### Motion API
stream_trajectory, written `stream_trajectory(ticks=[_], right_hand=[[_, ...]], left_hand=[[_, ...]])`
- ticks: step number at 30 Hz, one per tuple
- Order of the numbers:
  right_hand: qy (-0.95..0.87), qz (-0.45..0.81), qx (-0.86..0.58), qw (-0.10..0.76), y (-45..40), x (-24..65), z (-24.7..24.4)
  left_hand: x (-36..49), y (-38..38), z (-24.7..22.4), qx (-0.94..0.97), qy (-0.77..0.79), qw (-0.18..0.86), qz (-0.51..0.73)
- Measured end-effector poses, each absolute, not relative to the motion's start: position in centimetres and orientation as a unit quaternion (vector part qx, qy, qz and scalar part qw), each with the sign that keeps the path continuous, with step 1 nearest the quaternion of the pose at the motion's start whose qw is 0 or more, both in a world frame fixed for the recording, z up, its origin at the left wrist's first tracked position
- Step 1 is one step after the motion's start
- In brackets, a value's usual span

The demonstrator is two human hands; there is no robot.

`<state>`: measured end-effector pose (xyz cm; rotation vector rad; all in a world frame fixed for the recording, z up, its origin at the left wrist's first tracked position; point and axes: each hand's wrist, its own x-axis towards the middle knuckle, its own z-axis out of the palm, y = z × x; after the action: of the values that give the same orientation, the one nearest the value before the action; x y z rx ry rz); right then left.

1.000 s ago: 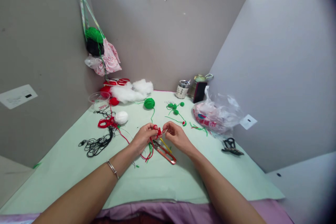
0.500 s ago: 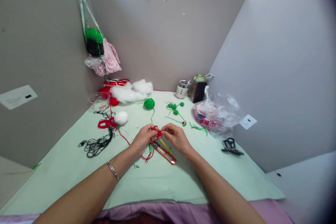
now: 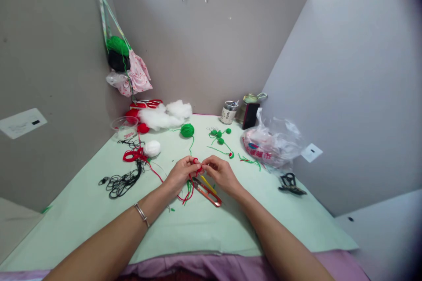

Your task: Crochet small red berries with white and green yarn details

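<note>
Grasping red yarn piece (image 3: 199,168) in grip of left hand (image 3: 182,174), pinching its edge in grip of right hand (image 3: 220,173), near orange snips (image 3: 212,198) on tabletop (image 3: 184,232).

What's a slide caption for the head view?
Left hand holding a red yarn piece, right hand at it, green yarn ball beyond.

On the table (image 3: 280,228), snips (image 3: 205,192) lie right of yarn (image 3: 184,201).
</note>
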<state>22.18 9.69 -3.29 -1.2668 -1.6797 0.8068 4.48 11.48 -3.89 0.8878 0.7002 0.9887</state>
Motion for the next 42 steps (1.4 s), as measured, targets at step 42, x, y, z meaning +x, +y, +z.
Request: stream_trajectory(ticks=[42], right_hand=[[-0.779, 0.381, -0.475, 0.151, 9.2, 24.5, -1.8]], left_hand=[[2.6, 14.4, -3.4, 0.347, 0.362, 0.743, 0.443]])
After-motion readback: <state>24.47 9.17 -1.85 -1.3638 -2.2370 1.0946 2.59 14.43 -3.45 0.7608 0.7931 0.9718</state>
